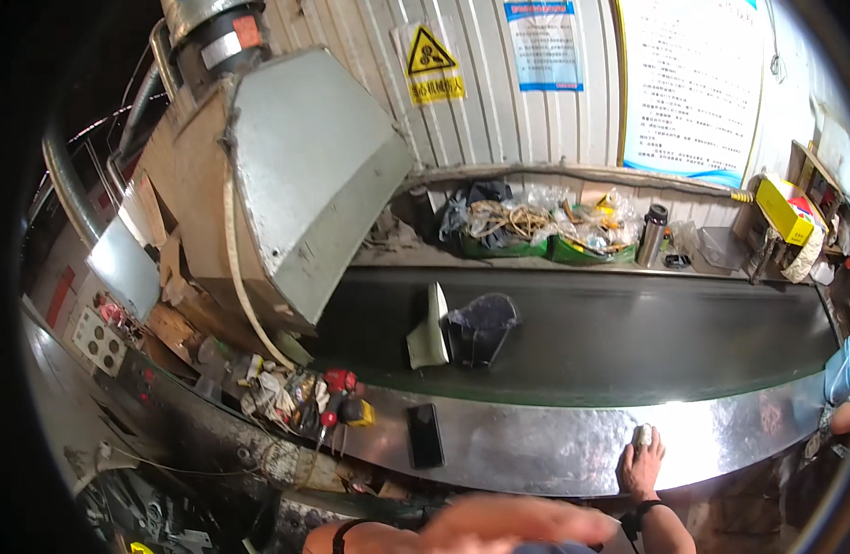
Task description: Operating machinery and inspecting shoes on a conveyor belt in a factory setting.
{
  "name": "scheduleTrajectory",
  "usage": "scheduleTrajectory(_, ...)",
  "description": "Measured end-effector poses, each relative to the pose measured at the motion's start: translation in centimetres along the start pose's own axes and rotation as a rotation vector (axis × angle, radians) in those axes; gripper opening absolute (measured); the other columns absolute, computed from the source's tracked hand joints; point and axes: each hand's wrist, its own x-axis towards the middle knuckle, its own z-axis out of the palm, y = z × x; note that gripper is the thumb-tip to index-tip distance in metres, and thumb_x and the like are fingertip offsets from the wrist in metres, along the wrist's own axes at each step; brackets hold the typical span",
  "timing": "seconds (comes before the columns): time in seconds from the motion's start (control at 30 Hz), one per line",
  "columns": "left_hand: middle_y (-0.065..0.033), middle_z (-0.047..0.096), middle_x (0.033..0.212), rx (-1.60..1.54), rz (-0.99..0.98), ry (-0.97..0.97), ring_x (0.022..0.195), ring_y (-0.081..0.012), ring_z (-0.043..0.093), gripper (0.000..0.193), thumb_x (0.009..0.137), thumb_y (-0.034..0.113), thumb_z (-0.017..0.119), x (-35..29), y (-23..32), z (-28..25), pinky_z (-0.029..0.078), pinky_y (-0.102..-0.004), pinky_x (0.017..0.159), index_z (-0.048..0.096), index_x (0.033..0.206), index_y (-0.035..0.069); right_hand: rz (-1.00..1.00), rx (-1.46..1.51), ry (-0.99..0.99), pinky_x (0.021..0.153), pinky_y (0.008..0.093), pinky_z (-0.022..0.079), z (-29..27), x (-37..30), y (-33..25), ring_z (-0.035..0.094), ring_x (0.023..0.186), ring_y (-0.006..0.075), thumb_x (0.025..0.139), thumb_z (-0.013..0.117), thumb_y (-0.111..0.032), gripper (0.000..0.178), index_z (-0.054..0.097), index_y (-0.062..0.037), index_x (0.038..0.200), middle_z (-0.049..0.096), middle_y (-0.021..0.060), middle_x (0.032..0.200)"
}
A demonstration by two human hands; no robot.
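My left hand (526, 522) is close up at the bottom edge, blurred, with its fingers stretched to the right and nothing visible in them. My right hand (642, 469) rests on the shiny metal ledge (545, 452), fingers forward and apart. A small whitish thing (645, 435) is at its fingers; I cannot tell whether it is worn or held. Left of that hand lies a black phone (426, 436) on the ledge. Beyond, a pale curved piece (431, 334) and a dark, shoe-like piece (480, 325) sit side by side on the black conveyor belt (628, 332).
A grey metal hood (314, 157) covers the belt's left end. Tools and scraps (300, 402) crowd the ledge's left part. Green trays (591, 249) of scraps and a steel flask (654, 235) stand behind the belt. A blue container (845, 369) is at far right.
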Motion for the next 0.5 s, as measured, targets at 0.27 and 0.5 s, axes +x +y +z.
scheduleTrajectory(0.27,-0.0479,0.038,0.146,-0.216,0.236,0.37,0.142,-0.0636,0.032,0.058,0.105,0.056,0.049,1.3,-3.9,7.0,0.024,-0.0684,0.118,0.073,0.128,0.01,-0.087,-0.126,0.026,0.121,0.0521,0.026,0.9,0.7,1.2,0.033,0.144,0.0445,0.098,0.06,-0.023,0.056,0.048,0.0079,0.143,0.035,0.0249,0.158)
scheduleTrajectory(0.5,-0.0498,0.05,0.131,-0.179,0.003,0.382,0.142,-0.0633,0.032,0.055,0.106,0.055,0.046,2.0,-2.1,6.8,0.02,-0.0676,0.12,0.073,0.13,0.012,-0.096,-0.095,0.021,0.121,0.0537,0.023,1.0,0.6,1.6,0.029,0.146,0.0446,0.099,0.058,-0.023,0.051,0.052,0.011,0.136,0.032,0.0243,0.16)
